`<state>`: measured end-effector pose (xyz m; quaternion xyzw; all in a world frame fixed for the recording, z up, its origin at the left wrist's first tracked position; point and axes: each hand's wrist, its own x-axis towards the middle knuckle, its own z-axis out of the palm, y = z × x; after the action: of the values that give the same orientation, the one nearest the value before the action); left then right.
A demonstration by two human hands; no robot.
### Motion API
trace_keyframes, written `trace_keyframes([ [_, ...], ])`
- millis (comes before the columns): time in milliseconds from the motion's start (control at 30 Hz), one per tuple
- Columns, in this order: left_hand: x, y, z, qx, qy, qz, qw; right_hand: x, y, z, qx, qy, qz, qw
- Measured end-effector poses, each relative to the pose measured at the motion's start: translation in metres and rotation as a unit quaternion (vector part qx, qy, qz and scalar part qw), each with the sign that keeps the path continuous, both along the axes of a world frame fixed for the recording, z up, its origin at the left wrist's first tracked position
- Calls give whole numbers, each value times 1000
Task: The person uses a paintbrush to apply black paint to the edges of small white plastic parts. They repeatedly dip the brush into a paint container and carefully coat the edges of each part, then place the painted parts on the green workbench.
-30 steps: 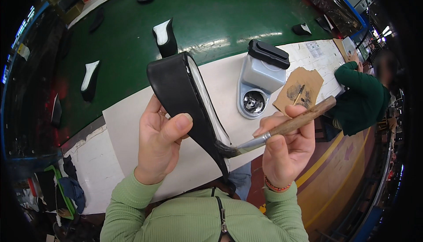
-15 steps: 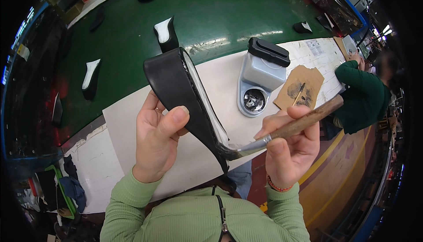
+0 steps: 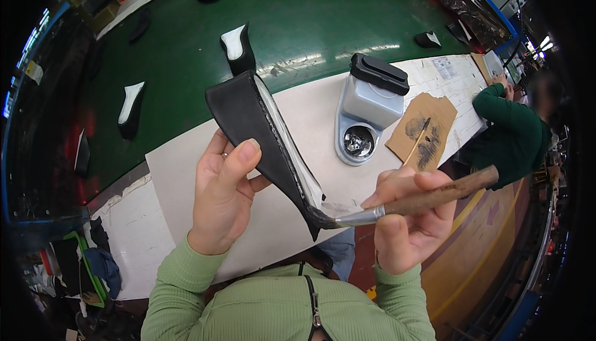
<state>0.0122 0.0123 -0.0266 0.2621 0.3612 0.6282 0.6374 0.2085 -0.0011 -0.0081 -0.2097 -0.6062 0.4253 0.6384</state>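
The right hand [image 3: 413,229] is gripping a wooden-handled brush [image 3: 434,197] whose tip has slid down to the lower point of the black, white-lined shoe piece [image 3: 261,136] — clasped above the desk [image 3: 186,173] by the left hand [image 3: 223,198].

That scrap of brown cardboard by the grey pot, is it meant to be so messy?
The cardboard scrap carries dark smears with a thin stick lying across them, right of the glue pot. It looks like a wiping pad; nothing has spilled onto the white table.
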Motion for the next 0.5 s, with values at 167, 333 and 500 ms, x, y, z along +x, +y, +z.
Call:
trace_keyframes([
  [167, 0, 0, -2, -19, 0, -8, 1000, 2, 0, -2, 62, -47, -20, 997],
  [333, -1, 0, -5, -36, -5, -17, 999, 2, -3, -3, 101, -77, -50, 991],
  [500, 0, 1, -8, -37, -37, -19, 998, 4, -6, -3, 122, -114, -64, 984],
])
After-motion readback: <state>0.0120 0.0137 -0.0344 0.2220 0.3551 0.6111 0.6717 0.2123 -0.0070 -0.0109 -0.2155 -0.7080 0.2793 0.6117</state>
